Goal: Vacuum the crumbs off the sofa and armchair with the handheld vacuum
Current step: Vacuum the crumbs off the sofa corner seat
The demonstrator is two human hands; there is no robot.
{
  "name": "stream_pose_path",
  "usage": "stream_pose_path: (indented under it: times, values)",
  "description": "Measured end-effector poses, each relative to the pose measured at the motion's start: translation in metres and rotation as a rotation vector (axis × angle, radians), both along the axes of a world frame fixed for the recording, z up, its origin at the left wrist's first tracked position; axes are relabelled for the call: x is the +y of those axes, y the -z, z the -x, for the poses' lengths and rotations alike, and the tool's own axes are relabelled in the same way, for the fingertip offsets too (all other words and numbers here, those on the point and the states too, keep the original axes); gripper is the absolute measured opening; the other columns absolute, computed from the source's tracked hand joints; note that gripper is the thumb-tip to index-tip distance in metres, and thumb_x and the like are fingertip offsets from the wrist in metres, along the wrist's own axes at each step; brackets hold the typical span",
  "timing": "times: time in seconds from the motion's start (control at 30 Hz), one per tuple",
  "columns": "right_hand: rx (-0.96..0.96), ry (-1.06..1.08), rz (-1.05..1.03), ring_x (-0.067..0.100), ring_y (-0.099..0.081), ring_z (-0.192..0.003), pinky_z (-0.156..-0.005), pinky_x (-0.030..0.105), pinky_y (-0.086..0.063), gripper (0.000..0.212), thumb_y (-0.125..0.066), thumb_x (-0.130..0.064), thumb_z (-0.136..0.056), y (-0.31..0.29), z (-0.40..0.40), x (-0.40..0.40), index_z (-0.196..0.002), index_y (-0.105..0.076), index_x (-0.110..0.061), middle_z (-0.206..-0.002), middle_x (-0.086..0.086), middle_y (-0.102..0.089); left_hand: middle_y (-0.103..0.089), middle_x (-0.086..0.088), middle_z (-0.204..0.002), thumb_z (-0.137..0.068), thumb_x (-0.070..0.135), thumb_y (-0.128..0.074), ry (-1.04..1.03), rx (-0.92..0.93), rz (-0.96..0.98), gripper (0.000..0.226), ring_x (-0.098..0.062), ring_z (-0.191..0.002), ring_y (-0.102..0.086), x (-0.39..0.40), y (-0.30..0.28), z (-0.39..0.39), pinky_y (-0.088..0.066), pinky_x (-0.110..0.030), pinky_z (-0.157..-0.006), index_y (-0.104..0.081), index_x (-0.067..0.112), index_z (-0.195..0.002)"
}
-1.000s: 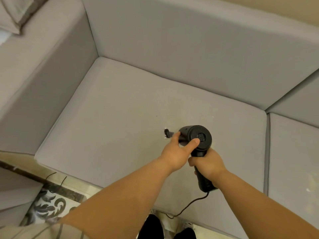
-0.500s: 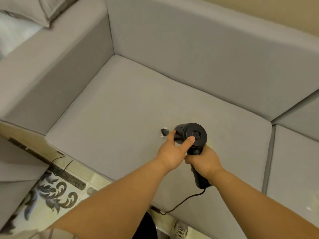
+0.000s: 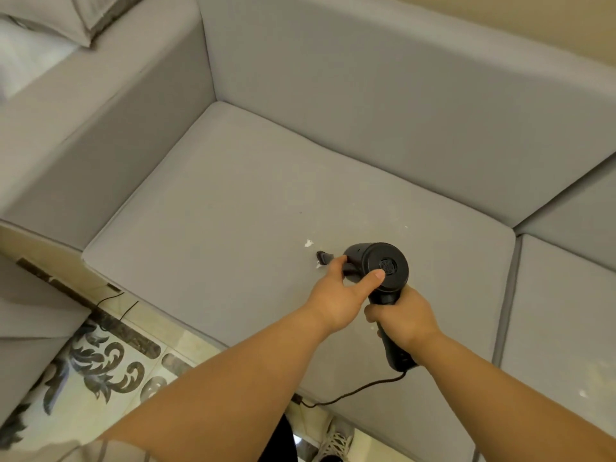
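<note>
Gripping the black handheld vacuum [image 3: 383, 266] by its handle, the right hand [image 3: 401, 316] steadies it; the left hand [image 3: 336, 295] pinches its barrel above the grey woven seat cushion [image 3: 216, 221], nozzle beside white crumbs [image 3: 309, 243].

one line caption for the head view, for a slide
Both hands steer a corded black handheld vacuum, its nozzle beside white crumbs on a grey sofa seat cushion.

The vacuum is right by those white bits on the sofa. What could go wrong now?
1. The nozzle sits between two white scraps, so a sideways sweep might push one away instead of sucking it up.
2. The cord trails off the seat cushion toward the floor near the shoe; it could snag or trip.
3. Small specks farther back, beyond the vacuum, could be missed.
</note>
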State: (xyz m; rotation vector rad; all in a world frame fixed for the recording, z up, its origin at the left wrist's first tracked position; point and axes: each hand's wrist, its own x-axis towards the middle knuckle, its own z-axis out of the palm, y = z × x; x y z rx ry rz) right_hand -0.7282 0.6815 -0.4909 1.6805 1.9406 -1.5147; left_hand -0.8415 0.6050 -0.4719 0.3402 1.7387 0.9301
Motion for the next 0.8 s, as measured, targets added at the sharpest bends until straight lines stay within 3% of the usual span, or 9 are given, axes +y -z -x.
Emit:
stream_pose_path:
  times: [0.5,0.67,0.8]
  values:
    - [0.013,-0.02,0.028,0.036,-0.068,-0.08,-0.079,0.049,-0.059,0.028,-0.073,-0.012,-0.068,0.013,0.001,0.008,-0.091,-0.06,-0.019,-0.084,0.011,-0.068,-0.045,0.005,-0.143,-0.084,0.059,-0.058,-0.006,-0.003,0.03,0.083,-0.023,-0.123,-0.051,0.007,0.01,-0.004,-0.039,-0.041,-0.107,-0.018,0.028,-0.15]
    - [0.035,0.026,-0.008,0.035,-0.069,-0.077,-0.076,0.047,-0.058,0.026,-0.073,-0.012,-0.069,0.01,-0.016,0.007,-0.092,-0.061,-0.016,-0.081,0.011,-0.069,-0.041,0.003,-0.146,-0.085,0.054,-0.059,0.007,0.012,0.006,0.083,-0.019,-0.133,-0.04,0.011,0.001,-0.016,-0.032,-0.027,-0.103,-0.017,0.027,-0.151]
    - [0.05,0.044,0.037,0.037,-0.069,-0.077,-0.077,0.051,-0.058,0.027,-0.073,-0.011,-0.068,0.014,-0.025,0.003,-0.093,-0.062,-0.014,-0.08,0.013,-0.069,-0.04,0.0,-0.147,-0.087,0.052,-0.058,0.014,-0.002,0.023,0.081,-0.018,-0.134,-0.039,0.011,0.001,-0.026,-0.031,-0.023,-0.096,-0.015,0.027,-0.151]
